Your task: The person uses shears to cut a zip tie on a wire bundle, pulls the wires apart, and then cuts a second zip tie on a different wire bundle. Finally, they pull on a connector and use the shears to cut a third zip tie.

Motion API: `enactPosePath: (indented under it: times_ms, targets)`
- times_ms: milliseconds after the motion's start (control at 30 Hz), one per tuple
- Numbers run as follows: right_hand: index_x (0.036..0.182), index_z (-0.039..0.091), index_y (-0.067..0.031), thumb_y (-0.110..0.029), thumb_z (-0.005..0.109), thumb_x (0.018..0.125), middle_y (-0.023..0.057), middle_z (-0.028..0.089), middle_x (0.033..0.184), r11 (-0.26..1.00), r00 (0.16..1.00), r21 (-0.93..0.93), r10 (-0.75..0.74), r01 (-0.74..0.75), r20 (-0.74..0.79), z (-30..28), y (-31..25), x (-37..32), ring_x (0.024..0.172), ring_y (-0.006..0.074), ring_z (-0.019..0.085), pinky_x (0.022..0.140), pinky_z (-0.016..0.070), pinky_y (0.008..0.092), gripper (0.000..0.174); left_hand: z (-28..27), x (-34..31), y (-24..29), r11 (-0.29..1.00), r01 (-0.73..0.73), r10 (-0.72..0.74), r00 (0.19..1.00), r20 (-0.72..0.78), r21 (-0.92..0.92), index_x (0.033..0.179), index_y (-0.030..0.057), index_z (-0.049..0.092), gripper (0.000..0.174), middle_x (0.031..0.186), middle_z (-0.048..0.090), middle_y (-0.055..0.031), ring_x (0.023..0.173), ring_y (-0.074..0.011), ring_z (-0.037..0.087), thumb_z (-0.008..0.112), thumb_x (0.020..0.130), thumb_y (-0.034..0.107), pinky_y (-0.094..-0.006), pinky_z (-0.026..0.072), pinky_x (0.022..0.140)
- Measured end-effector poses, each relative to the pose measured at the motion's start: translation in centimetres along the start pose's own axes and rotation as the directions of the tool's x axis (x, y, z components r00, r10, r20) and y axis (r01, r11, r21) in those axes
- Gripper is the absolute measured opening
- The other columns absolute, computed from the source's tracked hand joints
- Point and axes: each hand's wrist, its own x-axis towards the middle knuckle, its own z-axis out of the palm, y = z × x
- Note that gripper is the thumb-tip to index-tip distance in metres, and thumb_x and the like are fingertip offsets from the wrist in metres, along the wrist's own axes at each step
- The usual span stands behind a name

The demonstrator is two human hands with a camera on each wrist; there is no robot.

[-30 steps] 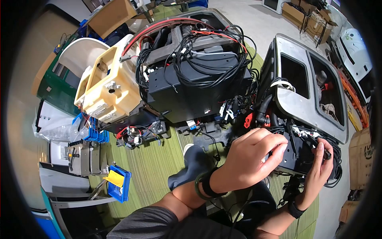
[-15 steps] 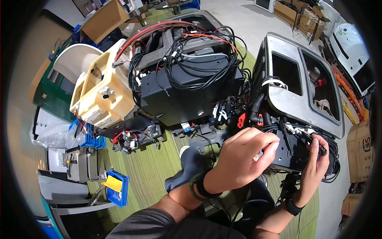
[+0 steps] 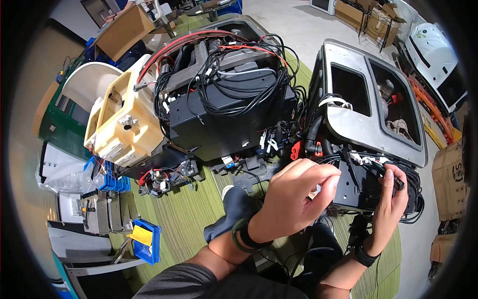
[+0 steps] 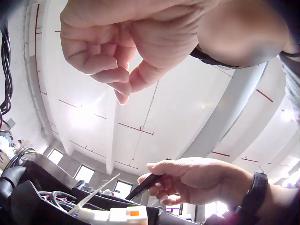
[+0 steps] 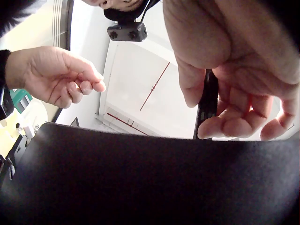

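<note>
My left hand [image 3: 291, 202] hovers in front of a black box [image 3: 343, 199], fingers curled and thumb tip meeting the fingertips. Nothing shows between them in the left wrist view. At the box's right side, my right hand [image 3: 391, 209] pinches a slim black tool [image 4: 146, 185] between thumb and fingers. Its far end slants down toward the wiring, and its exact kind cannot be told. Along the top of the box lie black cables and white connectors [image 3: 366, 159]. A white connector with an orange insert [image 4: 117, 215] is close up in the left wrist view.
A grey-framed shell [image 3: 351, 127] with two openings stands behind the box. Left of it sits a large black unit [image 3: 224, 119] draped with coiled cables, beside a cream plastic housing [image 3: 127, 142]. A blue bin [image 3: 149, 254] is at lower left, cardboard boxes [image 3: 448, 184] at right.
The head view has turned slightly, so the surroundings and both hands shift left in it. Both hands keep nearly the same pose, and the right still holds the black tool.
</note>
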Motion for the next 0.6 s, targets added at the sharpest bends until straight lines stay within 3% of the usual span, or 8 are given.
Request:
enactPosePath:
  times_ms: [233,433,467,600]
  targets:
    - [0.107,0.061,0.0034,-0.015,0.057,0.1,0.0045,0.061,0.097,1.0,1.0,0.004,-0.001,0.001,-0.011,0.06,-0.06,0.04,0.082,0.0096,0.052,0.077,0.0427,0.0231,0.02,-0.04,0.06,0.02,1.0,0.005,-0.005,1.0,-0.016,0.01,0.095,0.0014,0.071,0.014,0.078,0.067,-0.0073,0.058,-0.0093,0.057,0.067,0.082,0.0,-0.0222,0.0468,0.057]
    - [0.104,0.063,0.003,-0.013,0.058,0.097,0.0091,0.064,0.098,0.998,1.0,-0.068,0.007,-0.007,-0.01,-0.11,-0.21,0.11,0.092,0.0175,0.057,0.086,0.0427,0.0288,0.018,-0.15,0.26,0.16,0.997,0.029,-0.028,1.0,-0.003,0.074,0.095,0.0027,0.073,0.013,0.073,0.063,-0.0055,0.059,-0.0093,0.056,0.067,0.083,0.003,-0.0225,0.0461,0.057]
    - [0.104,0.064,0.0026,-0.012,0.058,0.097,0.0092,0.064,0.098,0.998,1.0,-0.063,0.003,-0.004,-0.018,-0.04,-0.14,0.11,0.092,0.0177,0.058,0.087,0.0427,0.0293,0.018,-0.17,0.31,0.5,0.994,0.061,-0.061,0.998,-0.007,0.086,0.09,0.0041,0.07,0.008,0.072,0.062,-0.0065,0.061,-0.0203,0.057,0.068,0.083,0.008,-0.0313,0.0474,0.059]
    - [0.104,0.066,0.0002,-0.013,0.06,0.095,0.0101,0.064,0.094,0.998,0.999,-0.07,-0.003,0.001,-0.032,-0.04,-0.35,0.11,0.087,0.0196,0.058,0.082,0.0429,0.0302,0.017,-0.05,0.37,0.22,0.988,0.04,-0.037,0.999,-0.022,0.149,0.089,0.0045,0.071,0.009,0.071,0.061,-0.0056,0.059,-0.0168,0.055,0.069,0.08,0.004,-0.0272,0.0451,0.056]
